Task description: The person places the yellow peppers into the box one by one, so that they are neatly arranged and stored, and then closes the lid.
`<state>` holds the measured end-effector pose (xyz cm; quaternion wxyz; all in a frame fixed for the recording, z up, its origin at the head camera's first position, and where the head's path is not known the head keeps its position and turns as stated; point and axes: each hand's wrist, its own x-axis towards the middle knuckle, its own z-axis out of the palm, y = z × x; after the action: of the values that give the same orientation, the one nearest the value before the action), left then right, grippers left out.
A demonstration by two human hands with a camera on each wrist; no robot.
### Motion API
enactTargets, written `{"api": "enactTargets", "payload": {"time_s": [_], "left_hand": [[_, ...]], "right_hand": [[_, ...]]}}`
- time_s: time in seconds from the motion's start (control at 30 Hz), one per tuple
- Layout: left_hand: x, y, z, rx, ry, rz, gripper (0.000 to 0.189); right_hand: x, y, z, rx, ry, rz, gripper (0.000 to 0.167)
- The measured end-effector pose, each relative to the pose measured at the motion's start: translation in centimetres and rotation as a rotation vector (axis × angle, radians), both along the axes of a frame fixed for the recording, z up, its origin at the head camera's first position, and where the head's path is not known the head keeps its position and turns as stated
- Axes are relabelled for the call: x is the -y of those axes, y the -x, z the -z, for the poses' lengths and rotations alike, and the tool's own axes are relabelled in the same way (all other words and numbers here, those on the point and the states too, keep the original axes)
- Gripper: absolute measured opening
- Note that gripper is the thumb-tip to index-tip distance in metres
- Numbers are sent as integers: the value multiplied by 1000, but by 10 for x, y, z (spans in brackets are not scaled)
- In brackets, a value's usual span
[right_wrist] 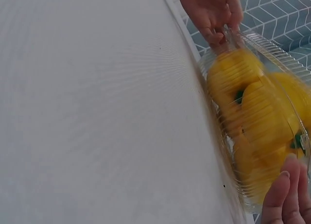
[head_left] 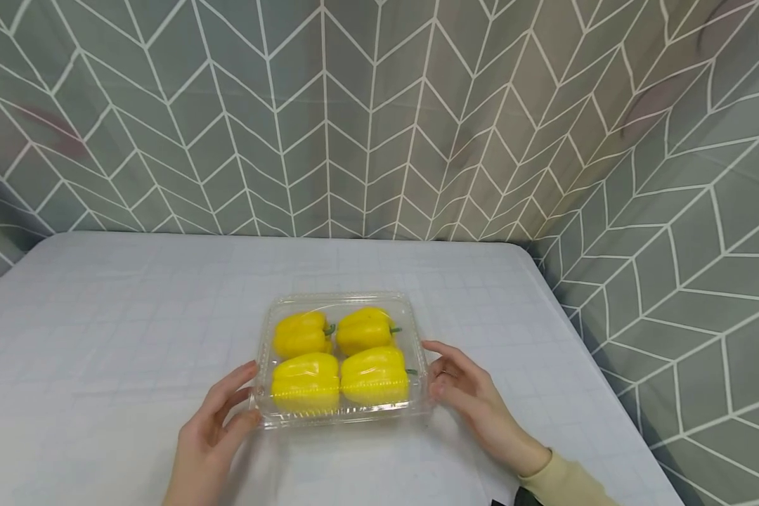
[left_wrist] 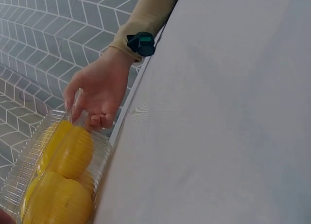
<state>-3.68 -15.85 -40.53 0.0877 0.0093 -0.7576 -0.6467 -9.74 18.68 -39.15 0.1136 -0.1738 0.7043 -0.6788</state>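
Observation:
A clear plastic clamshell container with several yellow bell peppers inside is in the middle of the head view. Its ribbed lid is down over the peppers, and green stems show through. At its left edge my left hand grips the rim, thumb near the front corner and fingers farther back. My right hand holds the opposite side, with the index finger stretched along the edge and the thumb close to it. In the right wrist view, the left hand pinches the far rim, while fingertips of the right hand touch the near side.
The container is over a table with a white cloth. Patterned grey-green curtains hang behind the table and along its right edge. A dark wrist device sits over the beige right sleeve.

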Motion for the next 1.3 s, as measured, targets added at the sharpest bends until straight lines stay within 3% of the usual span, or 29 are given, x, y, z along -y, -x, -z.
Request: {"api": "enactTargets", "payload": {"time_s": [0.13, 0.37, 0.63, 0.87, 1.1, 1.3], "left_hand": [[-2, -1, 0, 29, 21, -33, 50], [-2, 0, -1, 86, 2, -49, 49], [-1, -1, -1, 50, -113, -34, 47], [0, -1, 0, 29, -154, -11, 47], [0, 0, -1, 96, -92, -26, 46], [1, -1, -1, 84, -101, -22, 46]], "right_hand": [[-1, 0, 2, 4, 50, -66, 53], [0, 1, 5, 34, 90, -97, 57], [-1, 1, 9, 43, 59, -176, 62], [0, 0, 13, 55, 139, -191, 63], [-1, 0, 15, 41, 168, -185, 64], [0, 0, 15, 63, 174, -156, 63]]}}
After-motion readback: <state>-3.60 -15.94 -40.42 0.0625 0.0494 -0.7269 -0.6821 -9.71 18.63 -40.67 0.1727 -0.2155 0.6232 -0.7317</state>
